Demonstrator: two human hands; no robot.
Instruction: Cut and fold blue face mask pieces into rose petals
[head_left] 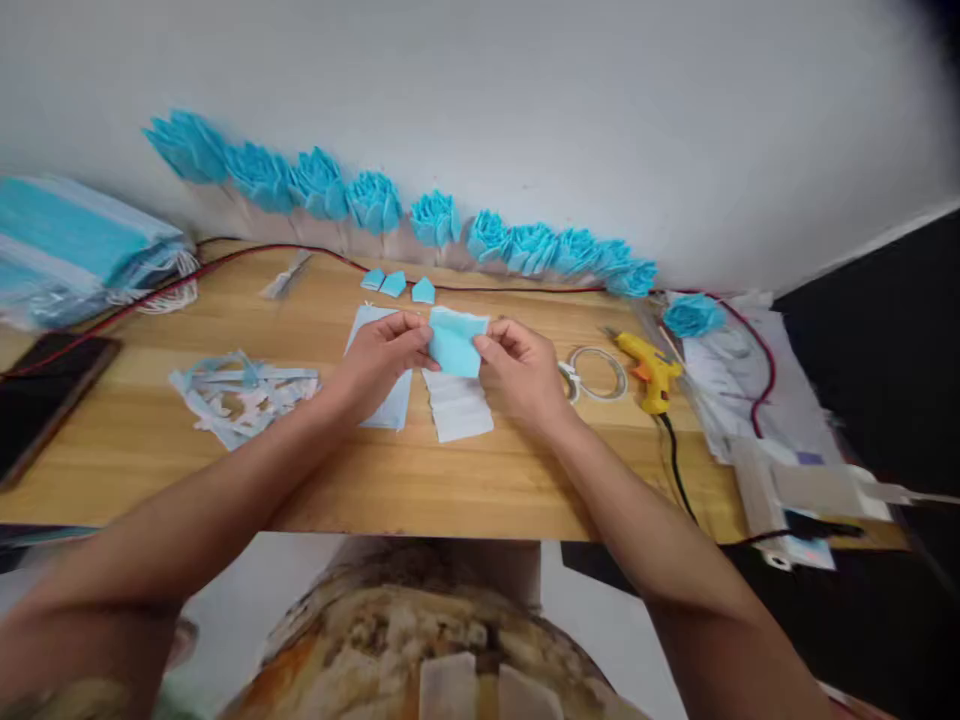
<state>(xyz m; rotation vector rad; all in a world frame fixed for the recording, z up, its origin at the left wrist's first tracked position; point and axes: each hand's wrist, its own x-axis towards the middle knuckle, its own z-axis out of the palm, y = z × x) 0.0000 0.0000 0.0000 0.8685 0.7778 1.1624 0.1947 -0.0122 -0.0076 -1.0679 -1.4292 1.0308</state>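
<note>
A small light-blue piece of mask fabric (457,342) is stretched between my two hands above the table. My left hand (390,350) pinches its left edge between thumb and fingers. At the right edge, my right hand (521,362) pinches it the same way. Below it lies a creased white sheet (461,408), partly covered by the blue piece. A pale blue sheet (390,405) rests beside that, partly behind my left hand. Just beyond my hands are small blue cut pieces (424,291) with pointed tops.
Blue fabric flowers (375,203) line the wall. A mask stack (75,240) and dark phone (56,395) are left, near white scraps (240,395). To the right are tape rolls (600,374), a yellow glue gun (651,370), a single flower (694,315) and a power strip (757,495).
</note>
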